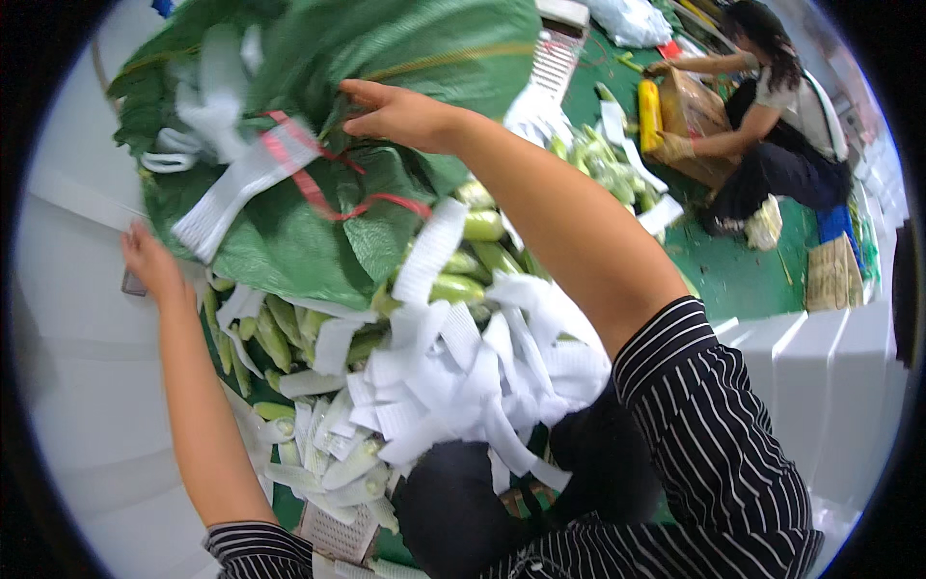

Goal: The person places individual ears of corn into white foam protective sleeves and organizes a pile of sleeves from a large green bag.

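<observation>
A large green woven plastic sack [289,253] with pink plastic tape [311,192] hangs over a heap of pale green vegetables [456,288]. White foam net sleeves [246,181] lie on the sack, and many more sleeves [463,362] are piled over my lap. My right hand [391,116] is at the upper middle of the sack with fingers spread; whether it pinches the plastic cannot be told. At the sack's left side, my left hand [148,257] is raised with its fingers apart, near the white wall, holding nothing visible.
At the upper right a crouching person [781,130] holds a cardboard box [691,108] beside a yellow roll [650,114]. Sleeved vegetables [340,463] lie at the lower left near a white perforated crate [336,532]. Another box [832,275] stands at the right on the green floor.
</observation>
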A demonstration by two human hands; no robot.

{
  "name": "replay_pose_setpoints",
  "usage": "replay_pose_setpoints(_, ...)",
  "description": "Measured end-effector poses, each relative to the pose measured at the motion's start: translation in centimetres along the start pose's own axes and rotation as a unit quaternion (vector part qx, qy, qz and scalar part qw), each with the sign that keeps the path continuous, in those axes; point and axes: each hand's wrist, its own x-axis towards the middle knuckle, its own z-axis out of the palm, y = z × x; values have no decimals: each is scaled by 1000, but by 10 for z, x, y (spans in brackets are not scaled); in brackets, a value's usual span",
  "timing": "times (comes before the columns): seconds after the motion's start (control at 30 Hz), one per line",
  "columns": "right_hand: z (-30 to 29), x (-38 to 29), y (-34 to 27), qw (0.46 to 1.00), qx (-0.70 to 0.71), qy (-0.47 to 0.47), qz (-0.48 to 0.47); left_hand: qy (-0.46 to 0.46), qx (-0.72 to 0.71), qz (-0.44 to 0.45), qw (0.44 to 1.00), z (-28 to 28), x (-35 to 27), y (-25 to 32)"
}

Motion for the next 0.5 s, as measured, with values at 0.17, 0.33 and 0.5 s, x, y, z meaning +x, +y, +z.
replay_pose_setpoints(0.17,-25,-191,41,966,-179,42,180,-25,-45,-32,998,-95,-233,-141)
replay_pose_setpoints(0.33,11,-396,117,812,-551,-101,163,-425,195,49,882,-50,-411,-96)
replay_pose_setpoints(0.5,98,-515,169,857,-402,-263,184,-714,284,44,639,-42,-496,-101)
